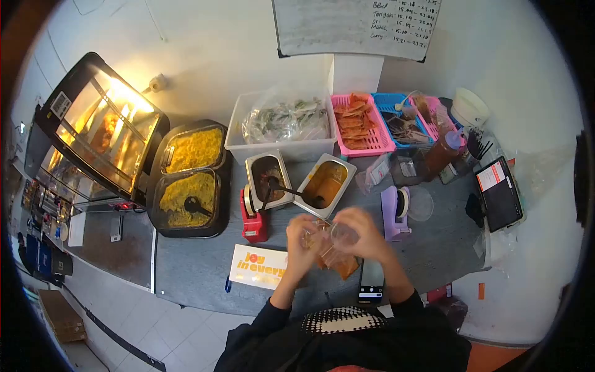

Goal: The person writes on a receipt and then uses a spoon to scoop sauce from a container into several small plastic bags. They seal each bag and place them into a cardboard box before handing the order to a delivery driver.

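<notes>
My left hand is closed on the upper part of a clear plastic bag with orange-brown sauce in its bottom. Opposite it, my right hand grips the same bag near its top, its fingers slightly blurred. The bag's sauce-filled end hangs between my wrists, over the table's front part. Just beyond my hands stand a metal pan of orange-brown sauce and a metal pan of dark sauce, with black ladles in them. A phone lies beside my right forearm.
A red tape dispenser and a white printed box are to the left, a purple tape dispenser to the right. Farther back are trays of yellow rice, a plastic tub, a pink basket of orange packets, and a tablet.
</notes>
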A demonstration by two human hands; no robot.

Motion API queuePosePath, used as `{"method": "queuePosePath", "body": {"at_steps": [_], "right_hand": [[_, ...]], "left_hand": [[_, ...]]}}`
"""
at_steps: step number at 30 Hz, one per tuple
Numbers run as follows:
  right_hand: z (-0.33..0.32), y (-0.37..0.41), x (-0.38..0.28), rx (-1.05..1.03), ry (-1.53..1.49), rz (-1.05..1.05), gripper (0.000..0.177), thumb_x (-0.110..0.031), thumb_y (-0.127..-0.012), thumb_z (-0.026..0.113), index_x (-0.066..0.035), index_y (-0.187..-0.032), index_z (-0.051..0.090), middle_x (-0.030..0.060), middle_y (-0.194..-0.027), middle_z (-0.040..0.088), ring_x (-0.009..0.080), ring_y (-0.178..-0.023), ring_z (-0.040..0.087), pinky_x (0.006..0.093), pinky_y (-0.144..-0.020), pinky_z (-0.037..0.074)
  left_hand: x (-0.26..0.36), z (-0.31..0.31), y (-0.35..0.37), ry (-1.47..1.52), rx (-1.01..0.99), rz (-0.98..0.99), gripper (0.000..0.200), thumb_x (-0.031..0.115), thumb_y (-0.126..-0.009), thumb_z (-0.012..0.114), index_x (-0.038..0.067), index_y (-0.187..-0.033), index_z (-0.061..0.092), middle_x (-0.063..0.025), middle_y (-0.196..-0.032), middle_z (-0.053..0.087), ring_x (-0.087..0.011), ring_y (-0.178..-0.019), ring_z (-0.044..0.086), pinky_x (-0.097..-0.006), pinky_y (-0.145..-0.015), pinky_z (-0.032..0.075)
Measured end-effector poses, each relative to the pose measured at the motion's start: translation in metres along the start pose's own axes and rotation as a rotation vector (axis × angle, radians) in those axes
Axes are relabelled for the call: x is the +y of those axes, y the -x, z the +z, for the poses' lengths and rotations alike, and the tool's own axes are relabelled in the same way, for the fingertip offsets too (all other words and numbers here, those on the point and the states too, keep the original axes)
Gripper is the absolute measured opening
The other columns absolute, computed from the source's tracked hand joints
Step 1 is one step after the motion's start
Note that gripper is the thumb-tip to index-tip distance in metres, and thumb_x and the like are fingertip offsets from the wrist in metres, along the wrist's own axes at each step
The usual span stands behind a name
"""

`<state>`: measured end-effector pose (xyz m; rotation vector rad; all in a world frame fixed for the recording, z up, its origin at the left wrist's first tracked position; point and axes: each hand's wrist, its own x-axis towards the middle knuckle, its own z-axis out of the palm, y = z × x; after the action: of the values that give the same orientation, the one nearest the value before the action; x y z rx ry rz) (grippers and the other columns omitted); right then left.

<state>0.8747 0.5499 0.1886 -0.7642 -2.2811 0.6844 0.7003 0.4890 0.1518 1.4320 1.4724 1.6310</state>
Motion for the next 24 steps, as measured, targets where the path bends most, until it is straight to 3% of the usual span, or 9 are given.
{"method": "queuePosePath", "body": {"at_steps": [1, 4, 7, 8, 12, 17, 18, 22, 24], "right_hand": [[-0.002, -0.003, 0.013, 0.128, -0.155, 0.072, 0.047, -0.021, -0.061, 0.071, -0.007, -0.104, 0.055, 0.0084, -0.109, 0.051, 0.0209, -0.109, 0.043, 0.0365, -0.090, 0.033], [0.006, -0.008, 0.083, 0.346, -0.814, 0.291, 0.037, -0.017, -0.072, 0.065, -0.007, -0.106, 0.055, 0.0047, -0.111, 0.051, 0.0162, -0.110, 0.042, 0.0336, -0.090, 0.035], [0.022, -0.034, 0.134, 0.367, -1.319, 0.344, 0.030, -0.012, -0.079, 0.058, -0.006, -0.107, 0.054, 0.0037, -0.112, 0.052, 0.0154, -0.107, 0.044, 0.0320, -0.086, 0.039], [0.025, -0.044, 0.146, 0.349, -1.444, 0.342, 0.028, -0.011, -0.080, 0.056, -0.006, -0.108, 0.054, 0.0037, -0.111, 0.052, 0.0156, -0.105, 0.046, 0.0316, -0.084, 0.040], [0.036, -0.077, 0.178, 0.204, -1.481, 0.525, 0.025, -0.012, -0.081, 0.056, -0.004, -0.104, 0.054, 0.0048, -0.096, 0.058, 0.0137, -0.085, 0.056, 0.0278, -0.077, 0.044], [0.022, -0.080, 0.153, 0.101, -1.306, 0.370, 0.025, -0.011, -0.080, 0.056, -0.001, -0.103, 0.054, 0.0052, -0.096, 0.058, 0.0129, -0.086, 0.055, 0.0259, -0.075, 0.045], [0.017, -0.080, 0.142, 0.093, -1.250, 0.316, 0.025, -0.010, -0.080, 0.056, -0.001, -0.103, 0.054, 0.0053, -0.097, 0.058, 0.0130, -0.086, 0.055, 0.0259, -0.075, 0.045], [0.010, -0.080, 0.117, -0.073, -1.235, 0.361, 0.032, -0.005, -0.074, 0.062, 0.000, -0.105, 0.053, 0.0049, -0.099, 0.057, 0.0126, -0.092, 0.054, 0.0261, -0.081, 0.043], [0.010, -0.082, 0.109, -0.102, -1.099, 0.315, 0.034, -0.004, -0.074, 0.062, 0.000, -0.105, 0.052, 0.0051, -0.100, 0.056, 0.0120, -0.093, 0.053, 0.0254, -0.081, 0.043]], "left_hand": [[-0.010, 0.002, -0.004, 0.271, 0.137, -0.119, 0.035, 0.012, -0.067, 0.070, 0.005, -0.095, 0.050, -0.0098, -0.107, 0.043, -0.0188, -0.095, 0.045, -0.0304, -0.076, 0.039], [-0.024, 0.001, -0.034, 0.514, 0.424, -0.281, 0.038, 0.012, -0.072, 0.068, 0.003, -0.098, 0.041, -0.0070, -0.091, 0.045, -0.0092, -0.075, 0.049, -0.0191, -0.061, 0.040], [-0.056, 0.002, -0.065, 0.492, 0.258, -0.370, 0.040, 0.013, -0.074, 0.068, 0.003, -0.101, 0.040, -0.0030, -0.077, 0.046, -0.0071, -0.058, 0.048, -0.0171, -0.051, 0.039], [-0.066, 0.002, -0.074, 0.332, 0.165, -0.371, 0.045, 0.015, -0.074, 0.068, 0.001, -0.105, 0.038, 0.0014, -0.064, 0.044, -0.0070, -0.049, 0.046, -0.0188, -0.045, 0.038], [-0.080, 0.007, -0.090, 0.116, 0.052, -0.305, 0.018, 0.015, -0.081, 0.058, 0.002, -0.092, 0.052, -0.0005, -0.064, 0.049, -0.0061, -0.053, 0.046, -0.0193, -0.046, 0.036], [-0.052, -0.001, -0.044, 0.138, -0.095, -0.083, 0.008, 0.005, -0.084, 0.051, -0.002, -0.084, 0.056, -0.0055, -0.079, 0.053, -0.0096, -0.068, 0.052, -0.0233, -0.060, 0.043], [-0.054, -0.001, -0.034, 0.089, -0.092, -0.031, 0.005, -0.002, -0.079, 0.052, -0.003, -0.083, 0.056, -0.0087, -0.088, 0.053, -0.0148, -0.079, 0.055, -0.0255, -0.068, 0.045], [-0.034, 0.005, -0.037, -0.160, -0.221, 0.180, 0.021, -0.004, -0.070, 0.056, 0.000, -0.091, 0.057, -0.0114, -0.096, 0.052, -0.0266, -0.089, 0.055, -0.0301, -0.075, 0.046], [-0.026, 0.005, -0.041, -0.237, -0.276, 0.193, 0.022, -0.004, -0.067, 0.059, 0.001, -0.088, 0.058, -0.0112, -0.096, 0.053, -0.0252, -0.089, 0.056, -0.0303, -0.075, 0.046]]}}
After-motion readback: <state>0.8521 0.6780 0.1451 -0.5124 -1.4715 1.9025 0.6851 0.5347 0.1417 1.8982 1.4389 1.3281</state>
